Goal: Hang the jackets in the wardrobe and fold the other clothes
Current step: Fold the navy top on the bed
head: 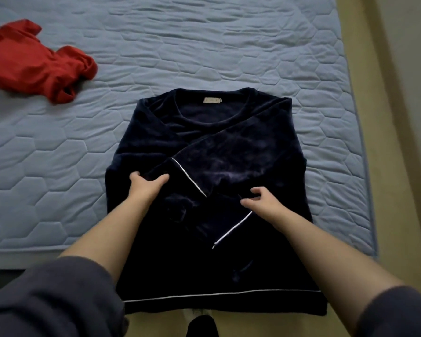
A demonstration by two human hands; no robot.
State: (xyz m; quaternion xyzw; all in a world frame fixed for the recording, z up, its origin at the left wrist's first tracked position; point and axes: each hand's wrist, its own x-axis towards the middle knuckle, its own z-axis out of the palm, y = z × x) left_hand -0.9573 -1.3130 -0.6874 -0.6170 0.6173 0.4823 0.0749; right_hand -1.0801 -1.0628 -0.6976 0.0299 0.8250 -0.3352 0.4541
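Observation:
A navy velvet top (229, 147) with white piping lies flat on the bed, neck away from me, hem hanging over the near edge. Both sleeves are folded across its front and cross in the middle. My left hand (147, 183) grips the fabric at the cuff of the sleeve that comes from the right shoulder. Lower right of it, my right hand (260, 201) has thumb and curled fingers pinching the fabric of the other sleeve above its piped cuff. A crumpled red garment (34, 62) lies at the far left of the bed.
The bed's blue quilted mattress (204, 45) spreads out around the top. A strip of yellowish floor (379, 117) runs along the bed's right side. My foot in a dark sock (201, 325) shows below the hem.

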